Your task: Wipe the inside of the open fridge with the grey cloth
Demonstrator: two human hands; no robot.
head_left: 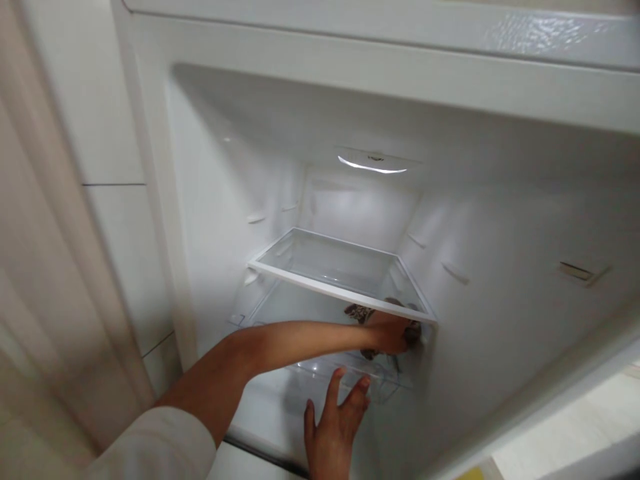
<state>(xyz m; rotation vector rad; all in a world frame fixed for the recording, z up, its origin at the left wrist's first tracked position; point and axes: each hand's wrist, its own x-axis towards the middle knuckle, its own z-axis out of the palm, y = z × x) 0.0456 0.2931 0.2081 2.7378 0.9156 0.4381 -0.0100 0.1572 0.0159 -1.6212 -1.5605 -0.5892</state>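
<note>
Pictured mid-wipe inside an emptied refrigerator [500, 280]: left hand [395, 332] clenched on a patterned cloth [357, 312] pressed under the glass shelf [340, 267] at the right wall, right hand [335, 427] spread against the clear drawer [320, 370], remaining surfaces seemingly undone.

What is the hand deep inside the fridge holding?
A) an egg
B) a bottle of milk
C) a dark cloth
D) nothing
C: the left hand grips a dark patterned cloth against the fridge wall, just under the glass shelf.
</note>
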